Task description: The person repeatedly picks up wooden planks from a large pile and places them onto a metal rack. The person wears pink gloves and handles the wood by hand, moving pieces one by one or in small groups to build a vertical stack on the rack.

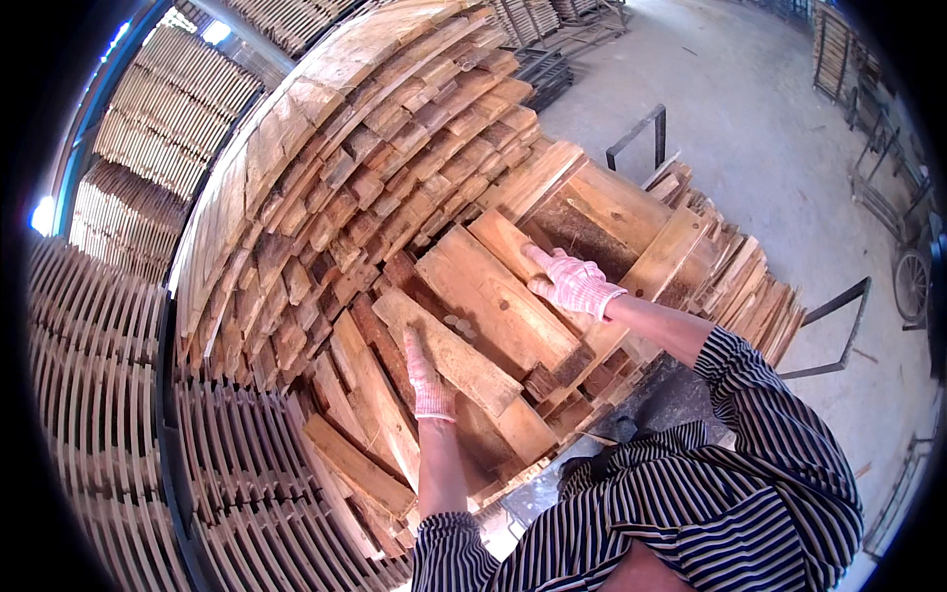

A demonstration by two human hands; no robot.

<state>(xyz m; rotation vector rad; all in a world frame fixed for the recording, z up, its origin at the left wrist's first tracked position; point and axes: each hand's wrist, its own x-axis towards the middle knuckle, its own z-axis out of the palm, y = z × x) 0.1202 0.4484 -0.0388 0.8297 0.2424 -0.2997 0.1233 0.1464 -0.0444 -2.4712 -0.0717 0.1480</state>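
Note:
My left hand [430, 387], in a pink-and-white knitted glove, is at the left edge of a short wooden board [449, 350] that lies slanted on a stack. One digit stretches along that edge, and the others are partly hidden; the hand appears closed on the board. My right hand [580, 284], gloved alike, is closed over the right side of a narrow board [505, 245] farther up the stack, its fingertips partly out of sight. A wider board [498, 301] lies between the two hands. Loose boards [375, 400] lie askew beside my left hand.
A tall, stepped pile of boards [335, 197] rises beyond the stack. Slatted wood stacks [99, 395] line the left side. Black metal frames [639, 138] stand on the concrete floor [710, 79] at the right, with a spoked wheel [911, 284] farther off.

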